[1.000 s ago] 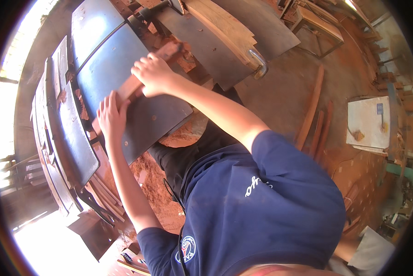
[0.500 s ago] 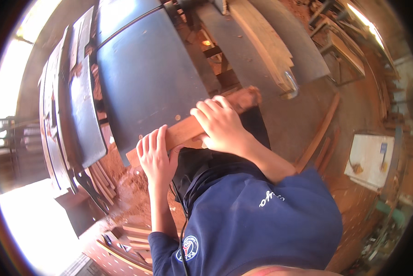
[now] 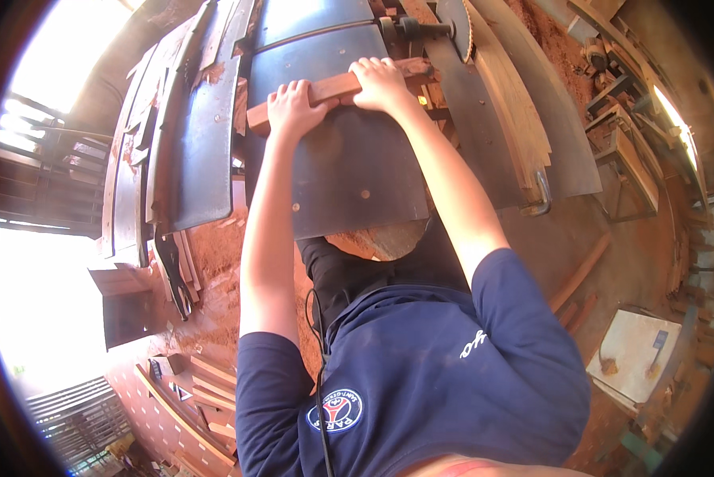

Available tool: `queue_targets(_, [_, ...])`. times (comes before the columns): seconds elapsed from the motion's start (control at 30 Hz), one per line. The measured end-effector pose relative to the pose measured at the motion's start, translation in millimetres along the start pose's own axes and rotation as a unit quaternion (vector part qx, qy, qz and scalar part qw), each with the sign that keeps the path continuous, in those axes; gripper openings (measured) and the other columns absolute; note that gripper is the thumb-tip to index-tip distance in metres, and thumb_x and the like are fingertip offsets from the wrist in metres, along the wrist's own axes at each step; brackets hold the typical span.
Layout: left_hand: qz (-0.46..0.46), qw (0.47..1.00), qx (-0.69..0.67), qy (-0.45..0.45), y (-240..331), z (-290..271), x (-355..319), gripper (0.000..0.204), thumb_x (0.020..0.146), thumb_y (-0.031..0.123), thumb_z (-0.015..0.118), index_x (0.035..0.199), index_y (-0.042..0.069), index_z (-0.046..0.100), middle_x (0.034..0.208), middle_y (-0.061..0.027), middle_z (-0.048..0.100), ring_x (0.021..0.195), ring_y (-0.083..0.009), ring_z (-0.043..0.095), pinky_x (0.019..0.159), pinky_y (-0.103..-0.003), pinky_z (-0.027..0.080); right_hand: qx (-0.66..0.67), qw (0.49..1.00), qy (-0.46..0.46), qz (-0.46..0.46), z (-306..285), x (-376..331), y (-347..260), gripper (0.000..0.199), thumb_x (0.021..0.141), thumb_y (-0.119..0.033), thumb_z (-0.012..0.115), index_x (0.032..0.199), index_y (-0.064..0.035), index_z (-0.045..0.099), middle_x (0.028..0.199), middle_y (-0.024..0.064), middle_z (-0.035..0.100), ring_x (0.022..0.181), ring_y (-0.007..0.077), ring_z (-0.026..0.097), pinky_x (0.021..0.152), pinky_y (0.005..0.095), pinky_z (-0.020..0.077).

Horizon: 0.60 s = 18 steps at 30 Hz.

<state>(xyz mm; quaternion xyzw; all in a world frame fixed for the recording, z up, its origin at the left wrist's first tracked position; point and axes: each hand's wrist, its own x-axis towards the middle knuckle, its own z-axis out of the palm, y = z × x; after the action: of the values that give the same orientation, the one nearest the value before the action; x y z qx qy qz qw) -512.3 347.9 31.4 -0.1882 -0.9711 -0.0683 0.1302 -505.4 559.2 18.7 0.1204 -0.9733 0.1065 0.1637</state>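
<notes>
My two hands are stretched forward over a dark metal machine table [image 3: 353, 163] with a slot across its far part. They press on a reddish-brown wooden block [image 3: 339, 86] that lies crosswise on the table, tilted slightly up to the right. My left hand [image 3: 293, 110] wraps its fingers over the block near its left end. Closer to the right end, my right hand [image 3: 379, 84] grips it the same way. The block's rough, darker right end reaches past the table's right edge. Its underside is hidden.
A toothed circular saw blade [image 3: 457, 28] stands at the far right, beside a long pale wooden fence [image 3: 504, 95] with a bent metal handle [image 3: 540, 193]. Another metal table [image 3: 206, 143] runs along the left. Wood strips [image 3: 214, 389] and reddish sawdust lie on the floor.
Both hands have pushed the wooden block forward, from the table's near edge to close by the slot. My arms are straighter, and the view has shifted, bringing the saw blade into sight.
</notes>
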Motion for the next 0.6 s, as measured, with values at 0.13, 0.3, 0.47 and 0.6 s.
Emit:
queue_targets(0.13, [0.024,0.999,-0.025,-0.031,-0.6,-12.6,-46.6,0.072,0.083,0.067,0.072,0.125,0.009,0.066,0.121,-0.0072,0.068,0.122,-0.0276,0.059,0.108,-0.044,0.040,0.034,0.999,-0.015,0.000,-16.7,-52.2,-27.1,0.050,0.077,-0.032,0.080,0.116,-0.0056,0.063,0.121,0.0110,0.066,0.123,0.0274,0.060,0.111,0.0456,0.0387])
queue_targets(0.3, [0.112,0.986,-0.121,0.021,46.6,-51.3,-158.0,0.065,0.074,0.054,0.085,0.111,0.006,0.062,0.107,-0.0100,0.063,0.108,-0.0313,0.059,0.098,-0.046,0.041,0.017,0.999,0.034,-0.001,-68.3,-188.3,-72.8,0.065,0.067,-0.024,0.085,0.123,-0.0033,0.060,0.118,0.0115,0.064,0.116,0.0294,0.060,0.106,0.0459,0.0408])
queue_targets(0.47, [0.068,0.989,-0.129,0.008,88.0,-89.7,-235.2,0.066,0.075,0.051,0.085,0.117,0.007,0.061,0.113,-0.0086,0.065,0.111,-0.0304,0.059,0.100,-0.046,0.040,0.101,0.994,-0.036,0.021,-107.3,-249.2,-97.6,0.063,0.063,-0.015,0.082,0.120,-0.0060,0.058,0.115,0.0109,0.061,0.113,0.0292,0.059,0.105,0.0469,0.0409])
queue_targets(0.6, [0.099,0.988,-0.113,0.020,61.7,-67.2,-193.9,0.062,0.077,0.053,0.084,0.113,0.007,0.062,0.104,-0.0070,0.065,0.103,-0.0288,0.061,0.091,-0.043,0.043,0.079,0.997,-0.010,-0.024,-84.2,-209.3,-79.0,0.062,0.063,-0.015,0.081,0.121,-0.0058,0.059,0.116,0.0101,0.061,0.113,0.0292,0.059,0.104,0.0468,0.0412])
